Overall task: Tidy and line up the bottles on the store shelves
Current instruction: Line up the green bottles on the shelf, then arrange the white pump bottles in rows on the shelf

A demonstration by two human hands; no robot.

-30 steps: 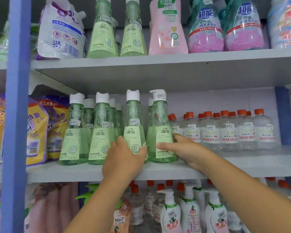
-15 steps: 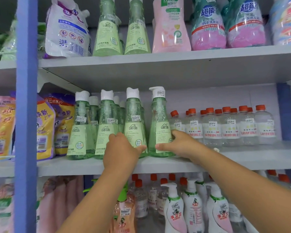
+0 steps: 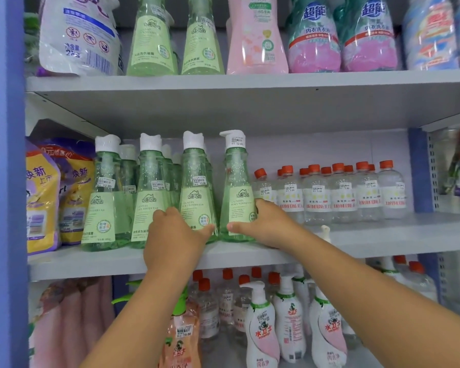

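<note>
Middle shelf (image 3: 383,243): four green pump bottles stood in row along front edge. Left hand (image 3: 174,236) gripped third green bottle (image 3: 197,187), right hand (image 3: 263,224) fourth green bottle (image 3: 235,192), fingers clamped round bases. Risk: tall narrow bottles near edge; uneven push could tip one off shelf or into orange-capped bottles (image 3: 343,192) just beside.

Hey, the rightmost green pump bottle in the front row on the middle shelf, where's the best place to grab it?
Grip the rightmost green pump bottle low on its wide flared base, from the front right, where the right hand already wraps it. The neck is narrow, the pump head is top-heavy, and a neighbouring bottle crowds its left.
</note>
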